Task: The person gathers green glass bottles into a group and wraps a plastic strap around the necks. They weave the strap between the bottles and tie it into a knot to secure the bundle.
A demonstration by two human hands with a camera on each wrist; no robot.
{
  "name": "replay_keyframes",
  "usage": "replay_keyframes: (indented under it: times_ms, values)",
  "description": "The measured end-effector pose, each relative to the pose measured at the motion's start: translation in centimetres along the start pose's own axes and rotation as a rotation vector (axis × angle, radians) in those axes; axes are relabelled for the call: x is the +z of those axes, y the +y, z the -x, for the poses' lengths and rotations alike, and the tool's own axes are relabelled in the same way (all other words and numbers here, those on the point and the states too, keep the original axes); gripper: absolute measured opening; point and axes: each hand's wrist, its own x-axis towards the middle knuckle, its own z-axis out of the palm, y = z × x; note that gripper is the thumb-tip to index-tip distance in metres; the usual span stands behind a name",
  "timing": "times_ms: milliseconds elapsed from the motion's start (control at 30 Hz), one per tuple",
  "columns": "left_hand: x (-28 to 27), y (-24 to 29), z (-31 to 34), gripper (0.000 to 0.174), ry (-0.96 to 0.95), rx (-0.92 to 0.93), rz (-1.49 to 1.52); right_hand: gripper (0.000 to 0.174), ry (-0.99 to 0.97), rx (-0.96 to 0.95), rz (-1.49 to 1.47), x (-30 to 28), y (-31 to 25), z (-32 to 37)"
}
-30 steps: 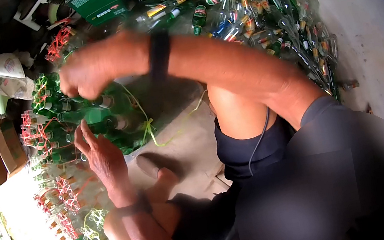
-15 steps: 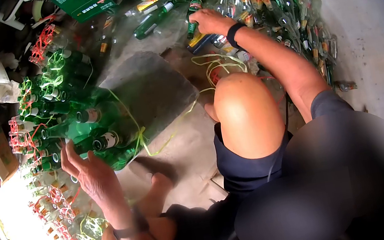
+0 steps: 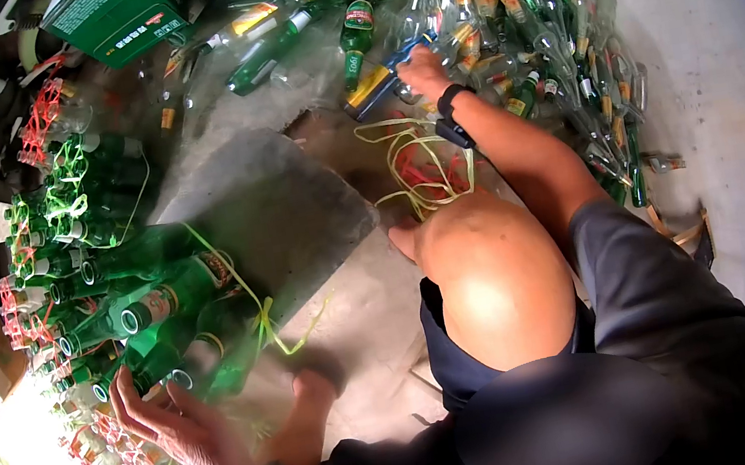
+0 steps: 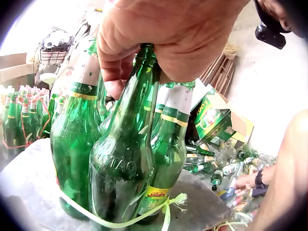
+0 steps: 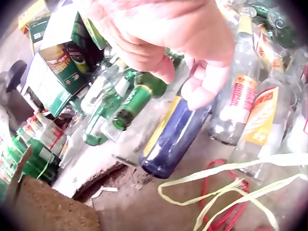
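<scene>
In the head view my right hand point(image 3: 425, 74) is at the loose bottle pile on the far side, gripping a blue bottle point(image 3: 375, 84) with a yellow label. The right wrist view shows its fingers point(image 5: 199, 94) curled at the neck of that blue bottle point(image 5: 168, 142), which lies on its side. My left hand point(image 3: 174, 428) is at the necks of a green bottle bundle point(image 3: 196, 296), fingers fairly straight and apart. Close up, one green bottle point(image 4: 122, 163) has its neck between the left thumb and fingers. A yellow-green string point(image 3: 264, 321) encircles the bundle on a grey slab point(image 3: 272, 190).
Loose cord point(image 3: 411, 167) lies on the floor by the right knee. More bundled bottles point(image 3: 63, 210) stand at the left. A green carton point(image 3: 116, 24) is at the back, and a pale wall point(image 3: 692, 80) bounds the right side.
My right hand has gone from above the bundle to the pile, past a green bottle, onto the blue bottle. My left hand stays at the bundle's necks. The head view has shifted.
</scene>
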Motion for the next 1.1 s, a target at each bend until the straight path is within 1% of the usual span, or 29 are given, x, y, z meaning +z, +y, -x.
replay_keyframes:
  times_ms: [67, 100, 167, 200, 233, 267, 300, 333, 400, 433, 467, 533, 567, 600, 667, 700, 733, 800, 867, 933, 967, 1000, 1033, 1067, 1100]
  values:
    - [-0.1, 0.1, -0.1, 0.048, -0.016, -0.012, 0.012, 0.041, 0.134, -0.107, 0.303, -1.4, 1.1, -1.6]
    - [-0.1, 0.1, -0.1, 0.048, -0.02, -0.012, -0.018, 0.041, 0.13, -0.102, 0.304, -1.6, 1.8, -2.5]
    - [0.0, -0.3, 0.0, 0.048, -0.021, -0.015, -0.013, 0.044, 0.225, -0.083, 0.339, -2.4, 3.3, -4.9]
    - [0.1, -0.5, 0.0, 0.049, -0.017, -0.016, -0.01, 0.044, 0.222, -0.082, 0.341, -3.0, 4.3, -6.5]
    - [0.1, -0.7, -0.1, 0.049, -0.008, 0.067, -0.076, 0.046, 0.197, -0.136, 0.39, -3.4, 5.5, -8.1]
    - [0.0, -0.8, 0.0, 0.049, -0.015, 0.066, -0.082, 0.048, 0.17, -0.19, 0.439, -3.2, 6.3, -8.8]
    - [0.1, -0.8, 0.1, 0.049, -0.024, 0.025, -0.059, 0.058, -0.071, -0.044, 0.296, -5.0, 4.3, -8.0]
    - [0.1, -0.8, 0.1, 0.049, -0.033, -0.015, -0.039, 0.058, -0.073, -0.043, 0.295, -5.4, 4.2, -8.2]
    - [0.0, -0.6, 0.0, 0.049, -0.032, -0.01, -0.061, 0.058, -0.114, 0.096, -0.055, -5.5, 3.8, -8.0]
    - [0.1, -0.5, 0.0, 0.051, -0.029, -0.008, -0.074, 0.058, -0.088, 0.119, -0.126, -5.5, 3.6, -7.7]
    - [0.2, -0.5, 0.1, 0.051, -0.031, -0.01, -0.077, 0.058, -0.091, 0.12, -0.125, -5.8, 3.4, -7.5]
    - [0.2, -0.7, 0.2, 0.052, -0.027, -0.054, -0.009, 0.059, -0.18, 0.173, -0.243, -6.1, 3.5, -7.8]
    - [0.2, -0.7, 0.2, 0.052, -0.024, -0.056, -0.013, 0.054, -0.149, 0.203, -0.27, -5.8, 3.6, -7.8]
    - [0.2, -0.5, 0.1, 0.052, -0.021, -0.046, -0.001, 0.054, -0.152, 0.2, -0.27, -5.8, 3.7, -8.0]
    - [0.2, -0.4, 0.2, 0.052, -0.012, -0.038, 0.011, 0.049, -0.105, 0.091, 0.042, -5.9, 3.7, -8.9]
    - [0.3, -0.5, 0.1, 0.053, -0.014, -0.04, 0.013, 0.047, 0.039, -0.152, 0.547, -4.6, 4.7, -10.2]
    - [0.2, -0.6, 0.1, 0.053, -0.019, -0.042, 0.012, 0.047, 0.039, -0.153, 0.546, -4.4, 3.5, -8.8]
    - [0.2, -1.0, 0.2, 0.054, -0.016, -0.021, -0.025, 0.049, 0.12, -0.59, 0.305, -2.5, 0.5, -4.3]
    - [0.3, -0.9, 0.3, 0.054, -0.015, 0.001, -0.055, 0.054, -0.077, -0.563, 0.406, -2.5, -5.2, 0.5]
    - [0.4, -0.4, 0.3, 0.053, -0.026, -0.135, 0.073, 0.06, -0.073, -0.837, 0.541, -0.4, -5.5, 0.9]
    - [0.3, -0.5, 0.2, 0.053, -0.022, -0.135, 0.072, 0.061, -0.115, -0.838, 0.618, 0.7, -5.8, 1.3]
    - [0.0, -0.6, 0.1, 0.051, -0.04, -0.05, -0.039, 0.047, -0.103, -0.872, 0.674, 1.6, -6.0, 1.3]
    - [-0.2, -0.6, 0.1, 0.05, -0.058, 0.033, -0.152, 0.039, -0.096, -0.871, 0.741, 2.3, -6.2, 1.3]
    - [-0.2, -0.6, 0.0, 0.05, -0.054, 0.03, -0.153, 0.032, -0.087, -0.87, 0.809, 2.8, -6.4, 1.1]
    - [-0.1, -0.4, 0.0, 0.05, -0.052, 0.016, -0.114, 0.032, -0.087, -0.872, 0.809, 3.0, -6.4, 0.9]
